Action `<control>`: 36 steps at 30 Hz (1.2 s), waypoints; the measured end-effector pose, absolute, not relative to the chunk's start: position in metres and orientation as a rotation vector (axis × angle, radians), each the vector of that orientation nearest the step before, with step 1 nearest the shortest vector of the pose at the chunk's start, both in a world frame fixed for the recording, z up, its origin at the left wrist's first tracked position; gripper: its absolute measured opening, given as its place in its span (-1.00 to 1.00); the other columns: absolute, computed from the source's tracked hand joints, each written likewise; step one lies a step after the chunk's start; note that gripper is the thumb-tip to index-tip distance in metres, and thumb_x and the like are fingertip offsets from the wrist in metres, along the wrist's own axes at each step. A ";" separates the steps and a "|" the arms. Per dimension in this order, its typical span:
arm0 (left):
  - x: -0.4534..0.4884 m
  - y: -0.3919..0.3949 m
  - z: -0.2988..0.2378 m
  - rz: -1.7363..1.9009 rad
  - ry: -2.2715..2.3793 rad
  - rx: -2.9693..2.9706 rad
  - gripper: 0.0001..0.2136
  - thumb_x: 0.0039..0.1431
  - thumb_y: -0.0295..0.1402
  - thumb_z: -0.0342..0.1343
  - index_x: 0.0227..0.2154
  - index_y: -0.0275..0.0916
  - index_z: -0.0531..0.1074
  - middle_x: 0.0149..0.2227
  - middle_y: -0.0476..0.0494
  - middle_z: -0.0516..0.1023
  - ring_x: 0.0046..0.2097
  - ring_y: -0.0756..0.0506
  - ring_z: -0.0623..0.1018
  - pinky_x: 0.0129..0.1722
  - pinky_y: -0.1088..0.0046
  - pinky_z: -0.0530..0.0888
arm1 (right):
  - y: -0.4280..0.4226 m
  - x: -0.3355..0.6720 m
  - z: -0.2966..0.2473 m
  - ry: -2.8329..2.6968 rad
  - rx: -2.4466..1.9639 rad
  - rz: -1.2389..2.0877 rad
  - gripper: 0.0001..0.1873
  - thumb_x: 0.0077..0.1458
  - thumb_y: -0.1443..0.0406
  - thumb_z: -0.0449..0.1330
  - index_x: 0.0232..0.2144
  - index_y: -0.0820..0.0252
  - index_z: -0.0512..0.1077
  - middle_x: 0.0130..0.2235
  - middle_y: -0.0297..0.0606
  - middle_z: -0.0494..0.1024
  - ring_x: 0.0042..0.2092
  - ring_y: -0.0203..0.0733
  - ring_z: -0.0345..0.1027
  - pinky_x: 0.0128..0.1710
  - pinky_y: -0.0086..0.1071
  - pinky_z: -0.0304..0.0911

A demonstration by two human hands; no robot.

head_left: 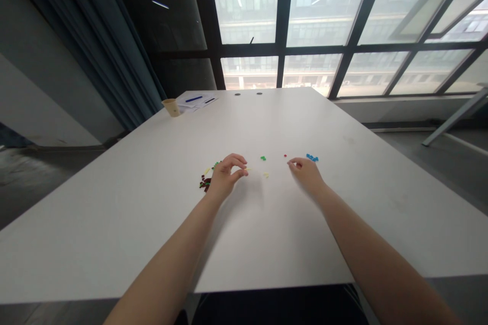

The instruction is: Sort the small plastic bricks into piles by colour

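L hand (226,173): up over the tbl, palm turned to the R. Thumb + fingers pinch a thin yellow stick (249,168); its end pokes out past the tips.
R hand (308,175): low, nr the tbl top. Thumb + pointer tips are closed tog.; can't tell if a tiny pc is btwn them.
Red dot (285,156): on the tbl, just past the R hand's tips, a bit to their L.
Blue bits (312,157): bunched tog., just past the R hand.
Green bits (263,158): a small clump, btwn the 2 hands.
Pale yellow bits (266,175): also btwn the hands, closer to the person than the green clump.
Dark red pile (206,183): just L of the L hand, which hides part of it; some green is mixed in.
Yellow strip (207,171): by the pile, on its far side.
Cup (171,108): tan, upright, nr the far L of the tbl.
Papers (190,106): next to the cup, w/ a blue pen (193,99) on top.
Tbl (282,122): big, white, flat.
Window (246,5): behind the tbl, dark bars, bldg. outside.
Curtain (87,25): dark blue, hangs on the L.
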State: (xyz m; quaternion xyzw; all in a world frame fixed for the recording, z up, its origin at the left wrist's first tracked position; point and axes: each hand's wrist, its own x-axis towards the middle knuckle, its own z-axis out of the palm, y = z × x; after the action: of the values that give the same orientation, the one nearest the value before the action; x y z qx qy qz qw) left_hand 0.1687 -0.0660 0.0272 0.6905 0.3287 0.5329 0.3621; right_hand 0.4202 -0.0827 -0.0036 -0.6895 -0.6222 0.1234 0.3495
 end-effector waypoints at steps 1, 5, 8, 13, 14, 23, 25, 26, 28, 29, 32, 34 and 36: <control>0.170 -0.068 0.028 1.402 0.783 1.744 -0.78 -0.21 -0.23 0.26 -0.64 -0.23 0.37 -0.39 -0.10 0.44 -0.29 -0.06 0.42 -0.26 0.35 0.34 | -0.083 0.420 -0.003 -1.611 -1.791 0.320 -0.67 -0.06 0.18 0.00 -0.46 0.24 0.51 -0.64 -0.33 0.33 -0.56 -0.32 0.10 -0.51 -0.44 -0.02; 0.174 -0.073 0.028 1.438 0.638 1.654 -0.78 -0.25 -0.28 0.30 -0.67 -0.24 0.37 -0.43 -0.08 0.41 -0.34 -0.03 0.39 -0.33 0.38 0.34 | -0.083 0.419 -0.002 -1.617 -1.780 0.315 -0.66 -0.06 0.18 0.00 -0.46 0.24 0.52 -0.63 -0.32 0.34 -0.55 -0.31 0.12 -0.50 -0.44 -0.01; 0.175 -0.074 0.029 1.445 0.588 1.617 -0.79 -0.25 -0.32 0.30 -0.67 -0.25 0.36 -0.43 -0.07 0.41 -0.35 -0.01 0.39 -0.35 0.41 0.32 | -0.083 0.418 -0.003 -1.626 -1.776 0.318 -0.66 -0.05 0.18 0.00 -0.46 0.24 0.51 -0.66 -0.34 0.32 -0.57 -0.32 0.09 -0.51 -0.44 -0.02; 0.177 -0.077 0.032 1.429 0.569 1.612 -0.75 -0.27 -0.30 0.31 -0.71 -0.26 0.33 -0.47 -0.07 0.40 -0.37 -0.01 0.38 -0.37 0.41 0.32 | -0.083 0.416 -0.003 -1.633 -1.763 0.326 -0.66 -0.05 0.19 0.01 -0.44 0.24 0.52 -0.64 -0.33 0.33 -0.57 -0.33 0.09 -0.51 -0.44 -0.02; 0.178 -0.078 0.033 1.424 0.564 1.615 -0.75 -0.27 -0.29 0.31 -0.71 -0.26 0.33 -0.47 -0.06 0.40 -0.38 -0.01 0.38 -0.37 0.41 0.31 | -0.083 0.416 -0.002 -1.632 -1.762 0.330 -0.67 -0.05 0.19 0.01 -0.44 0.24 0.52 -0.64 -0.33 0.34 -0.57 -0.33 0.09 -0.51 -0.44 -0.01; 0.178 -0.077 0.032 1.376 0.613 1.615 -0.72 -0.25 -0.27 0.30 -0.71 -0.26 0.29 -0.47 -0.07 0.40 -0.38 0.00 0.37 -0.39 0.43 0.31 | -0.088 0.406 0.005 -1.803 -1.431 0.239 -0.73 0.01 0.26 0.02 -0.41 0.22 0.50 -0.54 -0.30 0.41 -0.54 -0.33 0.12 -0.44 -0.43 0.09; 0.179 -0.077 0.031 1.358 0.611 1.611 -0.72 -0.25 -0.27 0.30 -0.72 -0.27 0.29 -0.46 -0.06 0.40 -0.38 0.00 0.38 -0.38 0.43 0.31 | -0.092 0.399 0.009 -1.830 -1.315 0.209 -0.76 0.03 0.26 0.04 -0.37 0.20 0.49 -0.54 -0.32 0.39 -0.53 -0.33 0.13 -0.41 -0.42 0.12; 0.179 -0.078 0.030 1.346 0.603 1.612 -0.73 -0.24 -0.28 0.29 -0.71 -0.27 0.30 -0.46 -0.06 0.40 -0.38 0.00 0.38 -0.38 0.43 0.31 | -0.095 0.395 0.012 -1.834 -1.259 0.185 -0.78 0.03 0.26 0.06 -0.37 0.19 0.49 -0.55 -0.33 0.36 -0.52 -0.33 0.14 -0.40 -0.42 0.13; 0.181 -0.078 0.029 1.315 0.584 1.625 -0.76 -0.22 -0.31 0.29 -0.70 -0.26 0.31 -0.45 -0.05 0.40 -0.37 0.00 0.38 -0.36 0.43 0.31 | -0.102 0.386 0.018 -1.832 -1.147 0.136 -0.81 0.02 0.25 0.10 -0.36 0.18 0.49 -0.58 -0.37 0.30 -0.50 -0.32 0.15 -0.36 -0.40 0.16; 0.181 -0.079 0.028 1.297 0.577 1.636 -0.78 -0.21 -0.32 0.28 -0.69 -0.26 0.33 -0.44 -0.05 0.40 -0.36 0.00 0.38 -0.36 0.43 0.31 | -0.106 0.382 0.021 -1.827 -1.093 0.118 -0.82 0.01 0.25 0.13 -0.36 0.18 0.48 -0.59 -0.38 0.28 -0.49 -0.32 0.15 -0.34 -0.39 0.17; 0.183 -0.080 0.026 1.240 0.585 1.684 -0.80 -0.20 -0.33 0.28 -0.67 -0.25 0.36 -0.42 -0.06 0.41 -0.34 -0.01 0.40 -0.33 0.41 0.32 | -0.116 0.373 0.029 -1.826 -0.951 0.108 -0.85 -0.03 0.26 0.18 -0.36 0.16 0.48 -0.57 -0.39 0.29 -0.49 -0.32 0.16 -0.32 -0.35 0.19; 0.183 -0.081 0.025 1.213 0.588 1.718 -0.80 -0.20 -0.30 0.27 -0.67 -0.25 0.36 -0.42 -0.06 0.41 -0.34 -0.02 0.40 -0.32 0.39 0.32 | -0.120 0.370 0.033 -1.844 -0.877 0.120 -0.86 -0.07 0.27 0.21 -0.37 0.13 0.47 -0.56 -0.38 0.32 -0.48 -0.32 0.17 -0.33 -0.34 0.19; 0.183 -0.082 0.025 1.199 0.580 1.738 -0.79 -0.19 -0.28 0.27 -0.67 -0.25 0.36 -0.43 -0.06 0.41 -0.34 -0.02 0.41 -0.30 0.38 0.32 | -0.122 0.368 0.035 -1.870 -0.818 0.141 -0.86 -0.10 0.29 0.23 -0.38 0.13 0.48 -0.55 -0.38 0.33 -0.48 -0.32 0.18 -0.36 -0.35 0.18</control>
State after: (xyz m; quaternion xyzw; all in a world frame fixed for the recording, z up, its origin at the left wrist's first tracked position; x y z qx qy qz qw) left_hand 0.1832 -0.0821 0.0246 0.7055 0.2356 0.4866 0.4582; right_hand 0.3676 -0.1220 0.0352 -0.3412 -0.7804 0.0589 0.5207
